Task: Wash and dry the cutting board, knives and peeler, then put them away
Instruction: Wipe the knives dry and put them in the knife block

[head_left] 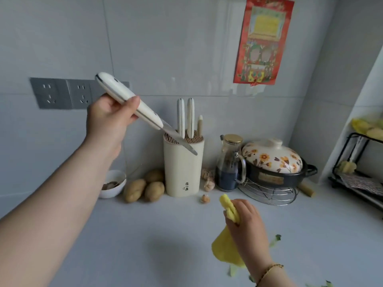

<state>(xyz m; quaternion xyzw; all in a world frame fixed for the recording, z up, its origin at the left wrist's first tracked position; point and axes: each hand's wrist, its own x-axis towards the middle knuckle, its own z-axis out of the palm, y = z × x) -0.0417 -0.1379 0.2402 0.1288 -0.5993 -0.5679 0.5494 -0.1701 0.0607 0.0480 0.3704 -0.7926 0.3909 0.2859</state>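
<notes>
My left hand (109,117) grips the white handle of a knife (132,103), raised above the counter. Its blade (182,142) slants down to the right, and its tip lies in front of the cream knife block (182,172). Two white-handled knives (185,118) and a slim beige-handled tool (200,125) stand in the block's slots. Lower right, my right hand (246,220) holds a bunched yellow cloth (226,245) over the counter. The cutting board is not in view.
Left of the block lie three potatoes (145,187) and a white bowl (113,183). To its right are garlic (208,183), a glass bottle (229,162), a floral-lidded pot (273,160) on a wire rack, and a black shelf (360,168). Green scraps (275,240) lie near the front right.
</notes>
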